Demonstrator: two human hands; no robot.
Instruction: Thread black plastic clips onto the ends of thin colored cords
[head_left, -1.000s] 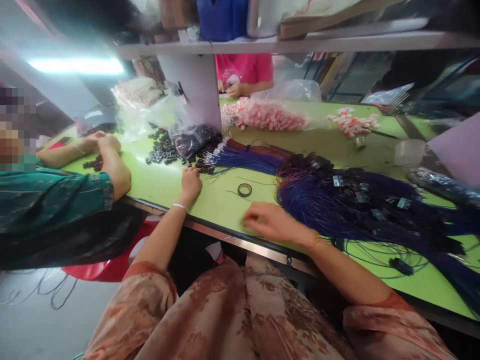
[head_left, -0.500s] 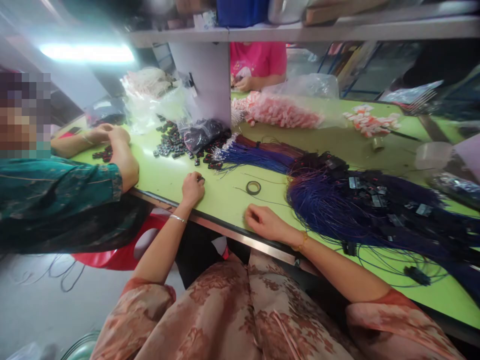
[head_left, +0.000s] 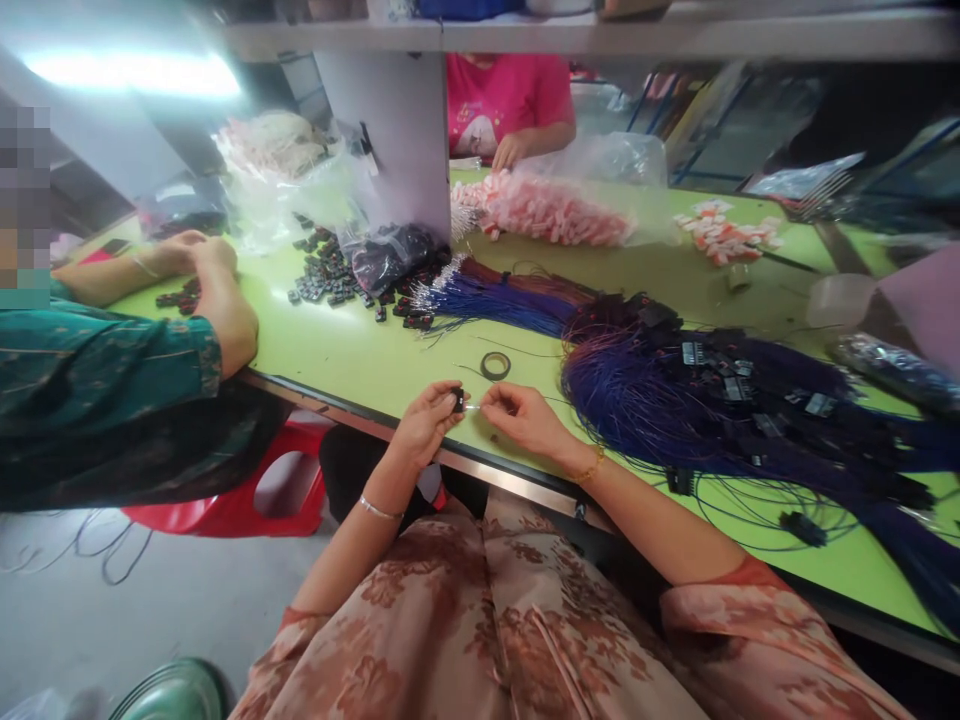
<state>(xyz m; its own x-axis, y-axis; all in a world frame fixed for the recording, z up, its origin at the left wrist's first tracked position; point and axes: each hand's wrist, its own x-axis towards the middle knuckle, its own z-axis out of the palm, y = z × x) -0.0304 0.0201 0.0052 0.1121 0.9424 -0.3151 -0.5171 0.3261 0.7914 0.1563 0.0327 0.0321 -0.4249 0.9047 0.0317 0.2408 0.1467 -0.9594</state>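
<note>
In the head view, the left hand (head_left: 426,427) is closed around a black connector (head_left: 458,400), near the table's front edge (head_left: 517,482). The right hand (head_left: 529,421) pinches a silvery wire end (head_left: 472,407) just beside it. Green tabletop (head_left: 330,345) extends leftward; a tape roll (head_left: 484,370) lies behind.

"Where does the view look from?"
"From a head-worn camera, facing forward and down across the green worktable (head_left: 322,345)."
"How near is it?"
"Close: floral clothing (head_left: 420,620) fills the bottom edge, the left hand (head_left: 421,426) and right hand (head_left: 531,422) sit mid-frame, and a shelf (head_left: 600,38) crosses the top."
</note>
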